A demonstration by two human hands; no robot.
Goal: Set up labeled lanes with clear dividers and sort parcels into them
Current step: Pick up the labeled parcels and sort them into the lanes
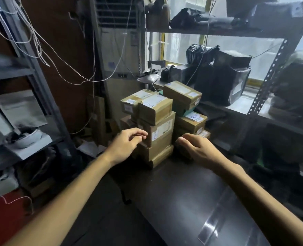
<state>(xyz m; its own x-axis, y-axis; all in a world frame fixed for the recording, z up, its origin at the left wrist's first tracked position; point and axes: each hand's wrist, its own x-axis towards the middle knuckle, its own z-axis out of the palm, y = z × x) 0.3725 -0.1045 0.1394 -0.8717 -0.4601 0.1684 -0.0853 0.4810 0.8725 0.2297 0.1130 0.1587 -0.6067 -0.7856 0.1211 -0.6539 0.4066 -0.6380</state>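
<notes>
over on the left a metal shelf (40,96) holds white pouches (21,107), well apart from the work. the left hand (127,144) hangs just beside the left face of the left stack of parcels (157,132), fingers loosely curled and narrow, holding nothing; whether the fingertips touch the cardboard i cannot tell. that stack and the right stack of parcels (184,98) stand side by side at the far edge of the dark tabletop (191,201), toward its far left corner, labels facing up and forward. the right hand (197,148) sits low at the foot of the right stack, back of the hand up, fingers bent down over their own tips, so i cannot tell if it grips anything. black bags (223,82) crowd the shelf beyond.

i see no dividers or lane labels, so sorting looks barely begun. the hands seem set to take hold of a stack. the top box (154,107) on the left stack sits skewed, so i'd press flat palms on opposite sides, low down, and move slowly, or lift boxes off one at a time and read each label first.
</notes>
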